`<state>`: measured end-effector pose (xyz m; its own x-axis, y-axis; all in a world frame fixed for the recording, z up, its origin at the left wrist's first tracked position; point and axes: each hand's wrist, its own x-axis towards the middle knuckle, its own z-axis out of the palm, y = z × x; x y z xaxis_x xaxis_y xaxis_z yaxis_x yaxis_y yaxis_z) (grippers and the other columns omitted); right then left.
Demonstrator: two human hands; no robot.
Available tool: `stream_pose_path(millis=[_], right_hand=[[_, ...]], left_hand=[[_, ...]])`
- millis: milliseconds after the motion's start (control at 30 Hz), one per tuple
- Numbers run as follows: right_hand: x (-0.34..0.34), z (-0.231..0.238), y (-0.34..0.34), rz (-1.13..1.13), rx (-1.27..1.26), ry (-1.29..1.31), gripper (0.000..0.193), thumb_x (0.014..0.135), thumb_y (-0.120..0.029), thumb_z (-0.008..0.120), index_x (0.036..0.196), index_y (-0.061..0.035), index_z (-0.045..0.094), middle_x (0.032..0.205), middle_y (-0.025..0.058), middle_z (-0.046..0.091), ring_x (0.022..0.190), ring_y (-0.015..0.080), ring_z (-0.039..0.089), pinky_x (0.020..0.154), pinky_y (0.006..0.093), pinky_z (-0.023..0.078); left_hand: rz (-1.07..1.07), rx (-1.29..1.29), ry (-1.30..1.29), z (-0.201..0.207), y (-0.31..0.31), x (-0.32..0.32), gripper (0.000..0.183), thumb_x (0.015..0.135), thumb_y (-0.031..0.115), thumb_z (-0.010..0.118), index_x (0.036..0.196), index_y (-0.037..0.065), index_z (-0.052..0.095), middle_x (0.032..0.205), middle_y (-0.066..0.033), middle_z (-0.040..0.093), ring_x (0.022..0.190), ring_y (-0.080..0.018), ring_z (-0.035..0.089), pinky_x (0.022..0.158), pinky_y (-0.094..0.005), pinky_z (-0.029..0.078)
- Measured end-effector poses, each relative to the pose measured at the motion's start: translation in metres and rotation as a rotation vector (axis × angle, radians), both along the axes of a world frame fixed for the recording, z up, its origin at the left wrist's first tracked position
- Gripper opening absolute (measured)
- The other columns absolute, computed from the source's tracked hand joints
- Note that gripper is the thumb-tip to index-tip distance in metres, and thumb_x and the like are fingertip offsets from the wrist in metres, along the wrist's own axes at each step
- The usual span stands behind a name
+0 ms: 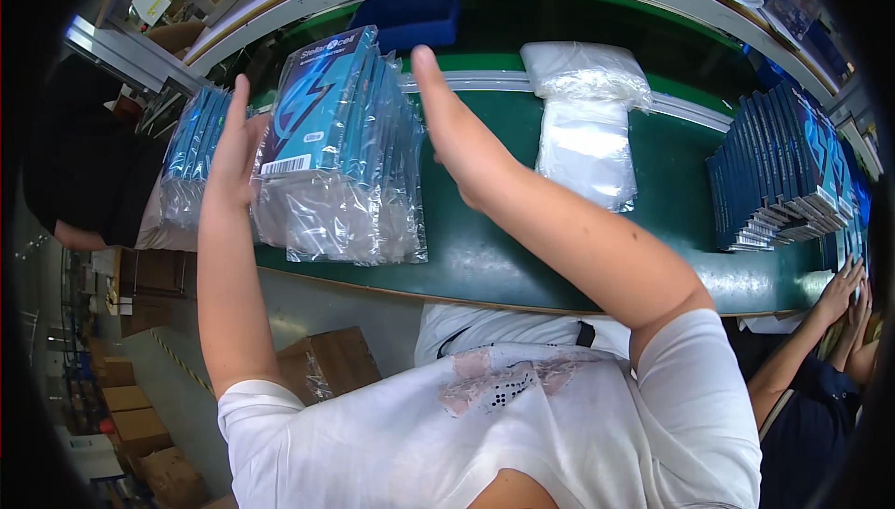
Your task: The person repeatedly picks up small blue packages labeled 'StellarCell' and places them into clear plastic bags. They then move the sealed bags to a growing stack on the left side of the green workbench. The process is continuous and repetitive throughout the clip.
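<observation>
A row of flat blue battery boxes in clear plastic bags (322, 108) stands on the green table at the left, with the loose bag ends hanging toward me. My left hand (233, 155) is held flat along the left side of this row, fingers stretched up; whether it touches the bags I cannot tell. Along the row's right side my right hand (452, 131) is also flat with straight fingers, a small gap showing between it and the bags. Another group of bagged blue boxes (193, 141) stands just left of my left hand.
A pile of clear plastic bags (585, 127) lies mid-table. Rows of unbagged blue boxes (774, 169) stand at the right, near another person's hands (844, 290). A blue bin (410, 17) sits behind; a cardboard carton (328, 364) is on the floor.
</observation>
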<state>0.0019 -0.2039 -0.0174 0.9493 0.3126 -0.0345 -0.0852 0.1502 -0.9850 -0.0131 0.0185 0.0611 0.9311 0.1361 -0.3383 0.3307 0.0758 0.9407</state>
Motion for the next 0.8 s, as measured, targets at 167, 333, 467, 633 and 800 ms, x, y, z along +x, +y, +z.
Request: stream_pose_path(millis=[167,333,467,633,800], right_hand=[[0.042,0.034,0.057,-0.005,0.015,0.104,0.111,0.082,-0.077,0.029,0.138,0.0179,0.013,0.141,0.033,0.03,0.135,0.0393,0.029,0.109,0.0395,0.025],[0.052,0.054,0.06,0.114,-0.045,0.212,0.075,0.094,-0.06,0.029,0.134,0.0008,0.043,0.139,0.0199,0.042,0.13,0.031,0.036,0.108,0.0376,0.025],[0.049,0.045,0.052,-0.06,-0.077,0.062,0.106,0.085,-0.069,0.035,0.139,0.0181,0.006,0.138,0.0335,0.035,0.129,0.0392,0.038,0.105,0.0402,0.033],[0.009,0.012,0.018,0.026,-0.08,0.201,0.102,0.078,-0.083,0.021,0.149,-0.0105,0.015,0.154,0.0191,0.009,0.142,0.035,0.001,0.107,0.0588,0.014],[-0.016,-0.014,0.033,0.175,-0.054,0.185,0.105,0.075,-0.087,0.017,0.149,-0.0128,0.016,0.152,0.0184,0.018,0.14,0.0361,0.015,0.104,0.0593,0.023]], left_hand=[[-0.311,-0.272,-0.034,0.005,0.0,0.027,0.071,0.091,0.056,0.044,0.119,-0.008,0.051,0.109,-0.0178,0.063,0.093,-0.0223,0.065,0.085,-0.0321,0.052],[-0.266,-0.238,-0.155,-0.001,-0.009,0.031,0.039,0.093,0.032,0.055,0.117,0.0,0.055,0.105,-0.0115,0.065,0.086,-0.0175,0.066,0.076,-0.0297,0.055],[-0.26,-0.33,-0.052,-0.001,-0.003,0.023,0.058,0.092,0.048,0.049,0.118,-0.003,0.055,0.108,-0.0152,0.064,0.094,-0.0214,0.064,0.084,-0.0333,0.052],[0.011,-0.046,-0.068,-0.015,-0.017,0.0,0.08,0.087,0.065,0.044,0.123,-0.006,0.051,0.117,-0.0189,0.06,0.103,-0.0265,0.06,0.093,-0.0339,0.046],[0.13,0.047,-0.214,-0.035,-0.031,-0.014,0.08,0.087,0.065,0.043,0.124,-0.006,0.051,0.118,-0.0192,0.059,0.105,-0.0265,0.059,0.094,-0.0341,0.045]])
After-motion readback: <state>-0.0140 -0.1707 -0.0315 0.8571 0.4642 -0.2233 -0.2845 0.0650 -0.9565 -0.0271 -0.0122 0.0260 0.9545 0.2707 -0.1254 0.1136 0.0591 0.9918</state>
